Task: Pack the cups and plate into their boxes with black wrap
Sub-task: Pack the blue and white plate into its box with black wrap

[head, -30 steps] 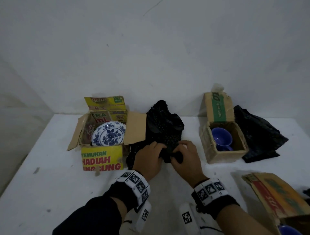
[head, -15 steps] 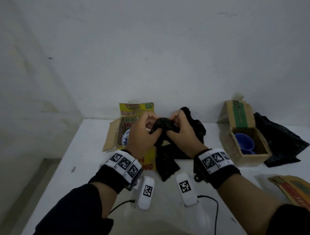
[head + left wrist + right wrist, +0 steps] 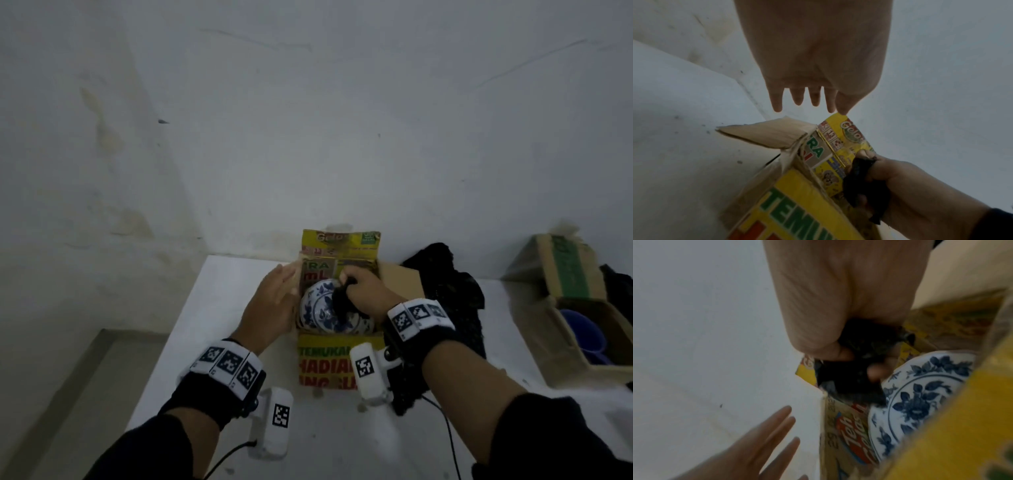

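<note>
A blue-and-white plate leans inside the open yellow box at the middle of the white table. My right hand is over the box and grips a bunched piece of black wrap against the plate's upper face. The right wrist view shows the wrap in my fist just above the plate. My left hand is flat with straight fingers beside the box's left flap. I cannot tell whether it touches the flap.
More black wrap is heaped just right of the yellow box. A brown box with a blue cup inside stands at the far right. A wall runs behind the table, and the table's left edge drops off near my left hand.
Both hands lifted the black wrap from the table. The right hand has now carried a piece into the yellow box onto the plate. The left hand let go and opened beside the box.
</note>
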Demonstrator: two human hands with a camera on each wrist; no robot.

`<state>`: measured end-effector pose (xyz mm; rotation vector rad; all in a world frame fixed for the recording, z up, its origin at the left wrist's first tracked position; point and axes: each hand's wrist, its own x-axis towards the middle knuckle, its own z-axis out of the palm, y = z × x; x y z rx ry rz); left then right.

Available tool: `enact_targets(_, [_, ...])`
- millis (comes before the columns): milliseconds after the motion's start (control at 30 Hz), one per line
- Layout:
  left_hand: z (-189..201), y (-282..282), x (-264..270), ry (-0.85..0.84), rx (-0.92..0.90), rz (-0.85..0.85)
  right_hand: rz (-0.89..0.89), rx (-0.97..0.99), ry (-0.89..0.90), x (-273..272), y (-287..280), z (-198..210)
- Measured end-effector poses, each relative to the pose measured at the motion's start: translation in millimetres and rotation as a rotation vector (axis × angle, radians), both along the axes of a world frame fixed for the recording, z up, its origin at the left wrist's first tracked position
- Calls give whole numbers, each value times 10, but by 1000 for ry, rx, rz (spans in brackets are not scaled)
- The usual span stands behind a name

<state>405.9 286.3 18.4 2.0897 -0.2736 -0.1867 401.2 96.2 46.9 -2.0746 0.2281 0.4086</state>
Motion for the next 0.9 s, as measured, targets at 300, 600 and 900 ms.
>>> enact_targets(300, [-464,-178,254,307,-508,-164,-162,51,195,405,302,-321])
enact_targets(600, [-611,-339,53,158,-496,-56,-468,105,84,538,312,-577])
enact_targets(900, [-709,-311,57,94,-452,-38,180,-207,-66,563,241,-513])
